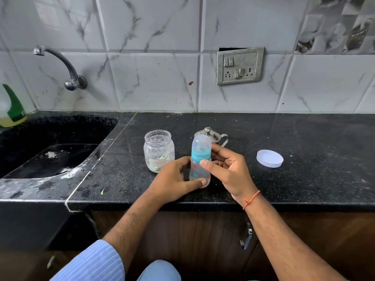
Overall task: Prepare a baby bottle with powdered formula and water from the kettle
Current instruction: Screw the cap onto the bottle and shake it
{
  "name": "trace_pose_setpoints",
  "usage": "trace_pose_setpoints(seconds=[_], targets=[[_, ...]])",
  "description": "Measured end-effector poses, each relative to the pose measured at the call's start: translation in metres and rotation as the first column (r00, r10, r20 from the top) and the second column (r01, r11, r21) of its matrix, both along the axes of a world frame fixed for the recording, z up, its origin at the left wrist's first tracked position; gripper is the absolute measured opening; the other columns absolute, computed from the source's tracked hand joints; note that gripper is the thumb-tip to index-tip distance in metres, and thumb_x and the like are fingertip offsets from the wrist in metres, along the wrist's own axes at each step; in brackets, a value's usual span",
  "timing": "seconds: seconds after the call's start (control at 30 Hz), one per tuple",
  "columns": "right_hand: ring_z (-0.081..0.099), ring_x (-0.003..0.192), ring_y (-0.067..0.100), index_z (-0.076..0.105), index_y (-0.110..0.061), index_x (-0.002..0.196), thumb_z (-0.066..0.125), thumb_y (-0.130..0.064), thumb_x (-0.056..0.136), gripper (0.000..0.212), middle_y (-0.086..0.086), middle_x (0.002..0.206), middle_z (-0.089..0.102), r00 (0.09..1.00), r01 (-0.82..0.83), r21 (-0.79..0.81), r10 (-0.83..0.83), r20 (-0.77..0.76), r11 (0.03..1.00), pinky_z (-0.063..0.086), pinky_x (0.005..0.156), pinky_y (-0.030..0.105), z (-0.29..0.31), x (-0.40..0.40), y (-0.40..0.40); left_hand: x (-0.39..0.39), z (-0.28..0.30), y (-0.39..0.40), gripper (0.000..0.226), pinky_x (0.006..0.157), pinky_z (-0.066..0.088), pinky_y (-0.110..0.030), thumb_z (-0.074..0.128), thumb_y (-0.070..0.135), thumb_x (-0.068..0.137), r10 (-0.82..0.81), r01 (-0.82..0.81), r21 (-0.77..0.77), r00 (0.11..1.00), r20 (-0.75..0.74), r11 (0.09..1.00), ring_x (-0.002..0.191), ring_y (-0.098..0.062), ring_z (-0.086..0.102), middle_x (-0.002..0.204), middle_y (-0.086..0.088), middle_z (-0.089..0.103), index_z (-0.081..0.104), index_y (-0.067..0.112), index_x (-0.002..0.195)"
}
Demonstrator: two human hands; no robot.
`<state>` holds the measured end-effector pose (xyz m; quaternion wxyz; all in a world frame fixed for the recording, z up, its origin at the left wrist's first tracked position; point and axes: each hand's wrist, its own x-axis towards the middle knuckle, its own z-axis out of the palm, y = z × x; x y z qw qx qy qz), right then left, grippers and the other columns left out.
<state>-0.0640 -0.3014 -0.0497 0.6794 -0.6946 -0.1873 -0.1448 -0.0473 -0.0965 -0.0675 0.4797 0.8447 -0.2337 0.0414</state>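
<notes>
A small baby bottle [199,171] with a blue collar and a clear dome cap stands upright above the black counter [304,169]. My left hand [174,181] grips its lower body, thumb across the base. My right hand [227,169] holds the bottle just under the blue collar, thumb in front and fingers behind. An open clear jar [159,149] with a little pale powder at the bottom stands just left of the bottle. A small steel kettle [211,135] with a knobbed lid sits behind the bottle, partly hidden by it.
The jar's white lid [269,158] lies on the counter to the right. A black sink [50,155] with a wall tap [67,67] is at the left, a green-capped bottle [11,110] beside it. A switch socket plate [240,65] is on the tiled wall.
</notes>
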Motion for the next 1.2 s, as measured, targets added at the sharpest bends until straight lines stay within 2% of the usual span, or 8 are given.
trace_pose_setpoints(seconds=[0.13, 0.3, 0.4, 0.6, 0.83, 0.93, 1.03, 1.2], targets=[[0.071, 0.114, 0.020, 0.071, -0.031, 0.133, 0.080, -0.013, 0.088, 0.049, -0.002, 0.127, 0.079, 1.000, -0.012, 0.006, 0.012, -0.002, 1.000, 0.051, 0.104, 0.065, 0.001, 0.001, 0.001, -0.003, 0.004, -0.009, 0.067, 0.090, 0.063, -0.047, 0.103, 0.057, 0.065, 0.150, -0.150, 0.029, 0.989, -0.005, 0.988, 0.095, -0.013, 0.078, 0.102, 0.013, 0.083, 0.072, 0.031, 0.119], [0.070, 0.113, 0.021, 0.071, -0.033, 0.134, 0.079, -0.010, 0.091, 0.049, -0.003, 0.127, 0.079, 1.000, -0.015, -0.022, 0.015, 0.000, 1.000, 0.052, 0.098, 0.059, 0.000, 0.000, 0.000, 0.000, 0.002, -0.002, 0.062, 0.064, 0.052, -0.019, 0.099, 0.043, 0.082, 0.021, -0.020, 0.030, 1.000, -0.009, 0.999, 0.068, 0.006, 0.066, 0.087, 0.030, 0.075, 0.069, 0.025, 0.133], [0.068, 0.117, 0.048, 0.070, -0.035, 0.135, 0.078, -0.012, 0.091, 0.050, -0.005, 0.128, 0.079, 0.999, -0.025, -0.024, 0.025, 0.027, 0.999, 0.052, 0.099, 0.067, 0.001, -0.001, 0.000, 0.001, 0.000, 0.002, 0.052, 0.053, 0.036, -0.012, 0.093, 0.032, 0.091, -0.015, 0.014, 0.056, 1.000, 0.017, 0.998, 0.051, 0.004, 0.049, 0.068, 0.033, 0.065, 0.070, 0.025, 0.137], [0.066, 0.134, 0.016, 0.064, -0.027, 0.141, 0.076, -0.010, 0.092, 0.054, -0.010, 0.138, 0.073, 0.999, 0.006, -0.050, -0.004, 0.039, 0.999, 0.052, 0.111, 0.049, 0.001, -0.001, 0.004, 0.002, 0.008, -0.002, 0.063, 0.093, 0.063, -0.042, 0.099, 0.046, 0.079, 0.059, -0.058, 0.088, 0.998, -0.012, 0.994, 0.100, -0.006, 0.077, 0.111, 0.013, 0.082, 0.070, 0.027, 0.131], [0.064, 0.125, 0.049, 0.066, -0.026, 0.143, 0.079, -0.015, 0.090, 0.055, -0.004, 0.135, 0.075, 0.999, 0.034, -0.063, -0.031, 0.044, 0.997, 0.052, 0.096, 0.066, -0.003, 0.003, 0.011, -0.003, 0.002, -0.004, 0.069, 0.078, 0.063, -0.030, 0.098, 0.069, 0.063, 0.214, -0.216, 0.098, 0.976, 0.029, 0.972, 0.087, 0.001, 0.074, 0.097, 0.017, 0.080, 0.067, 0.036, 0.116], [0.068, 0.131, 0.025, 0.066, -0.030, 0.142, 0.080, -0.016, 0.091, 0.055, -0.005, 0.137, 0.074, 0.999, 0.024, -0.052, -0.022, 0.038, 0.998, 0.054, 0.104, 0.056, -0.004, 0.003, 0.007, -0.003, 0.004, 0.000, 0.070, 0.088, 0.064, -0.039, 0.093, 0.064, 0.074, 0.074, -0.072, 0.084, 0.997, -0.024, 0.994, 0.095, -0.003, 0.077, 0.108, 0.017, 0.081, 0.069, 0.031, 0.132], [0.065, 0.135, 0.018, 0.062, -0.026, 0.148, 0.078, -0.015, 0.093, 0.058, -0.004, 0.141, 0.072, 0.999, 0.003, -0.062, -0.001, 0.036, 0.998, 0.056, 0.101, 0.033, -0.005, 0.004, 0.007, -0.006, 0.006, 0.003, 0.057, 0.070, 0.055, -0.020, 0.088, 0.051, 0.089, -0.003, 0.004, 0.099, 1.000, -0.007, 0.995, 0.075, 0.007, 0.070, 0.098, 0.028, 0.078, 0.070, 0.028, 0.139], [0.058, 0.144, 0.019, 0.049, -0.022, 0.160, 0.074, -0.009, 0.098, 0.068, -0.007, 0.153, 0.063, 0.998, -0.010, -0.099, 0.016, 0.058, 0.995, 0.052, 0.114, 0.046, -0.009, 0.006, 0.005, -0.006, 0.006, -0.002, 0.054, 0.095, 0.063, -0.037, 0.092, 0.055, 0.085, 0.102, -0.104, 0.090, 0.995, 0.018, 0.991, 0.101, 0.003, 0.076, 0.111, 0.021, 0.082, 0.075, 0.033, 0.131]])
